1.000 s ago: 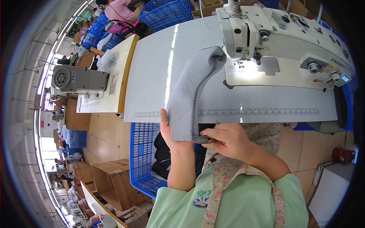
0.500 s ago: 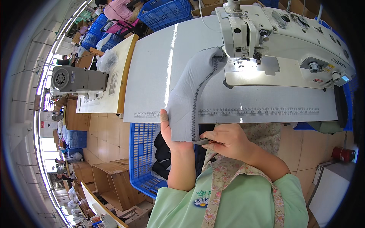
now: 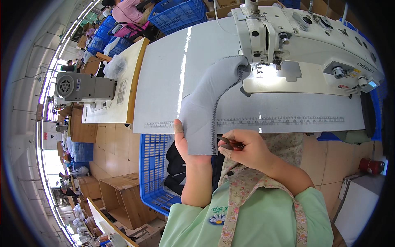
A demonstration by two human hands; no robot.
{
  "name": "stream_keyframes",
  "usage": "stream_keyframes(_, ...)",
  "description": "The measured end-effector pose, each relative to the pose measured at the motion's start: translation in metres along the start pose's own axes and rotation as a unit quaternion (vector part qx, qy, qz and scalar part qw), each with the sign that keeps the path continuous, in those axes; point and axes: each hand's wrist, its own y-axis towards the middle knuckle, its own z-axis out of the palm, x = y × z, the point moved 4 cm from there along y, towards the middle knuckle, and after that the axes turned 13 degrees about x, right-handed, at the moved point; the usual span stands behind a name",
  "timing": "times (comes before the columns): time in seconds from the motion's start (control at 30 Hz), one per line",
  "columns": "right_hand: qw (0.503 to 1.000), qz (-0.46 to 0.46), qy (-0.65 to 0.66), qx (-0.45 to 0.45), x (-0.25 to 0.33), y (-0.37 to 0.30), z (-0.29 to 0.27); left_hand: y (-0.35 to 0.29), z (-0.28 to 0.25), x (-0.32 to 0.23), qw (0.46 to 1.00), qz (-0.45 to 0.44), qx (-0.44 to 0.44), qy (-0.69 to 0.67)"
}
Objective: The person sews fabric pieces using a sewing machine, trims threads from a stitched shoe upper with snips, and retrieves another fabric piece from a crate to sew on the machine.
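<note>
A long grey fabric piece [image 3: 200, 103] with dark zigzag stitching along its right edge reaches from over the table's front edge up toward the sewing machine's needle area. Its lower end lies over my left hand [image 3: 180, 138], which holds it from beneath; the thumb shows at the left side and the other fingers are hidden under the cloth. Just right of the stitched lower corner, my right hand [image 3: 247, 149] is closed around small thread snips [image 3: 231, 144]. Their dark blades point left, slightly apart from the cloth. Finger coverings show on my left thumb and on right-hand fingers.
The white sewing machine [image 3: 312, 49] stands at the back right on a grey table [image 3: 164, 82] with a ruler strip [image 3: 279, 120] along its front. A blue basket [image 3: 154, 177] with dark pieces sits below. Another machine [image 3: 84, 86] is at left; cardboard boxes [image 3: 123, 197] stand on the floor.
My right hand has turned and drawn the snips slightly away from the cloth's lower corner, showing more of them. The fabric and left hand have shifted slightly right.
</note>
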Motion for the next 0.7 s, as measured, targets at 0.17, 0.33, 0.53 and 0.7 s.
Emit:
stream_keyframes(0.17,0.999,0.020,0.031,0.022,0.000,0.002,0.000,-0.001,0.003,0.001,1.000,0.008,0.009,0.026)
stream_keyframes(0.33,0.999,0.008,0.035,0.036,0.006,0.003,0.003,-0.004,0.013,0.000,0.992,0.051,0.017,0.112)
stream_keyframes(0.53,0.997,-0.026,-0.064,0.023,0.010,0.001,0.005,-0.009,0.024,0.000,0.974,0.130,0.038,0.184)
stream_keyframes(0.7,0.998,-0.012,-0.054,0.026,0.006,0.000,0.009,-0.013,0.027,0.001,0.958,0.169,0.048,0.225)
